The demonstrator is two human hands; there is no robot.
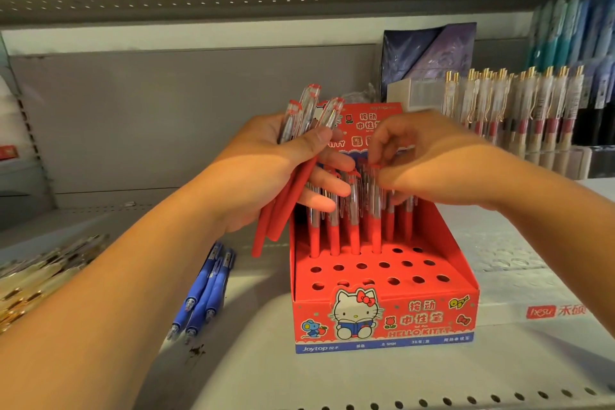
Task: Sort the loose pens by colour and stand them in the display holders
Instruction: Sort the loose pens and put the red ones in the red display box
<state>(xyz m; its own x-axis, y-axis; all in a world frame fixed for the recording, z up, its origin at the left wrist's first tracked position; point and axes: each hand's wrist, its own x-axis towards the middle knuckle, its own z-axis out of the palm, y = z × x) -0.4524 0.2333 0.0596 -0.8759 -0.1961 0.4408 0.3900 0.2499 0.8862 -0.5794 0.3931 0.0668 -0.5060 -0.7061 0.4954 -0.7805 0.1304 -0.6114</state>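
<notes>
My left hand [273, 173] grips a bundle of red pens [283, 206]; my right hand [429, 160] pinches one pen [376, 213] standing in the Hello Kitty holder [382, 316].

One wide-angle view from your head, facing forward and down onto a shop shelf [332, 376], close in, within reach, your left hand [276, 176] and right hand [432, 160] mid-frame, red pen box [382, 319] centred below them, back wall [166, 126] straight ahead.
</notes>
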